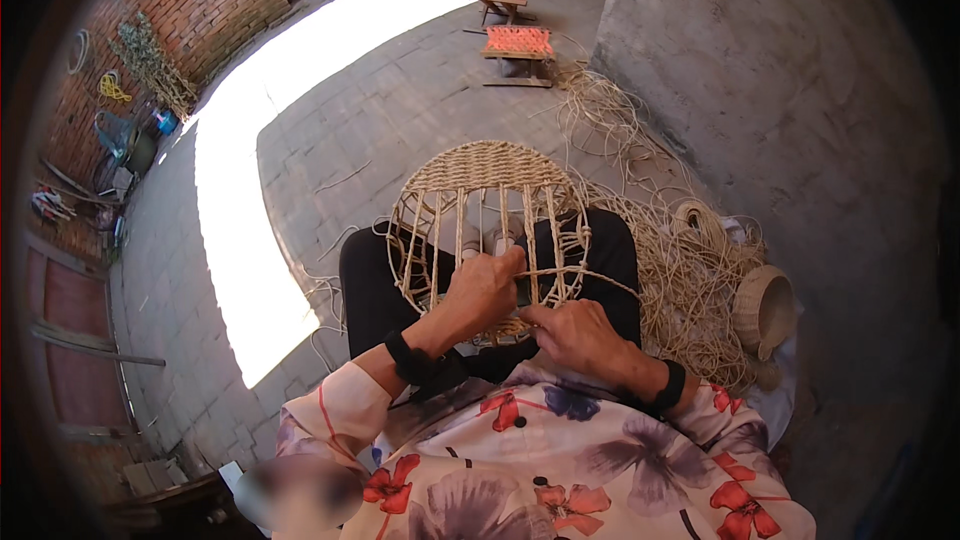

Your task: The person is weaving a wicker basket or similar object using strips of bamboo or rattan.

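Observation:
A round frame [485, 168] wound with tan cord rests on my lap, between my knees. Its far part is closely woven, while straight cord-wrapped strands cross the open near part. My left hand [487, 288] is closed over these strands near the middle, pinching a loose straw-coloured cord [600, 277] that runs off to the right past the rim. Close by, my right hand [582, 336] is closed at the near edge of the frame, thumb and finger together; what they pinch is hidden. Dark bands circle both wrists.
A big tangle of cord [690, 310] lies at my right, beside a small woven basket [765, 308] on its side. Ahead stand two low folding stools [518, 43] with orange-red woven seats. A plastered wall [770, 110] rises at right; a brick wall [200, 0] stands far left.

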`<action>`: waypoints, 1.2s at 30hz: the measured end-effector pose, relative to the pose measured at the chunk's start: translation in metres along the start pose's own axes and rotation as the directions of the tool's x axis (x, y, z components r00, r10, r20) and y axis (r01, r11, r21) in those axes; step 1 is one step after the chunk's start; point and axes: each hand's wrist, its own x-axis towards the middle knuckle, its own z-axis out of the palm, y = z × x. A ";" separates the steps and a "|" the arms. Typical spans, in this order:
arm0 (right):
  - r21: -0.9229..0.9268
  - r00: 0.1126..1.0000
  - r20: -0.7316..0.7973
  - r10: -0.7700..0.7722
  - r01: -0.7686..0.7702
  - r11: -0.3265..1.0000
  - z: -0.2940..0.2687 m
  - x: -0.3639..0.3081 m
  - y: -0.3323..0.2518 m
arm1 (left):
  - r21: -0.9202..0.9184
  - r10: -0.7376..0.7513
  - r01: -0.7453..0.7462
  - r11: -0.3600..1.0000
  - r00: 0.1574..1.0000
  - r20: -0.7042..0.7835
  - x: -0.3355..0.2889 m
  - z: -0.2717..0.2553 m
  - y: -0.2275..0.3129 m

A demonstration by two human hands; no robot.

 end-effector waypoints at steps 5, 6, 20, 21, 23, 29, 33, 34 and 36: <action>0.075 0.998 0.042 0.042 -0.045 0.996 -0.002 -0.001 0.004 | -0.184 0.067 -0.054 0.981 0.996 0.064 0.002 -0.004 -0.009; 0.108 0.999 0.032 0.028 -0.032 0.994 0.000 -0.002 0.007 | -0.191 0.056 -0.031 0.981 0.990 0.128 0.001 -0.011 -0.005; 0.232 1.000 -0.018 0.022 -0.017 0.973 0.010 -0.004 0.012 | -0.217 0.250 -0.201 0.955 0.940 0.233 0.005 -0.005 -0.019; 0.224 1.000 -0.008 0.022 -0.019 0.974 0.010 -0.005 0.014 | -0.152 0.225 -0.202 0.968 0.962 0.154 0.000 -0.006 -0.014; 0.250 0.999 -0.011 0.035 -0.031 0.968 0.011 -0.006 0.016 | -0.086 0.206 -0.200 0.976 0.976 0.075 -0.009 -0.016 -0.005; 0.433 0.995 -0.073 0.072 -0.033 0.901 -0.001 -0.008 0.012 | -0.824 -0.191 0.393 0.408 0.919 0.344 -0.042 -0.024 -0.007; 0.644 0.960 -0.116 0.256 -0.124 0.755 -0.018 -0.018 0.019 | -0.896 -0.241 0.374 0.239 0.917 0.318 -0.054 -0.030 -0.014; 0.512 0.957 -0.182 0.224 -0.102 0.853 -0.018 -0.019 0.022 | -0.892 -0.269 0.372 0.257 0.914 0.304 -0.056 -0.031 -0.015; 0.394 0.930 -0.359 0.082 0.072 0.916 -0.011 -0.011 0.019 | -0.888 -0.259 0.373 0.269 0.916 0.306 -0.056 -0.031 -0.018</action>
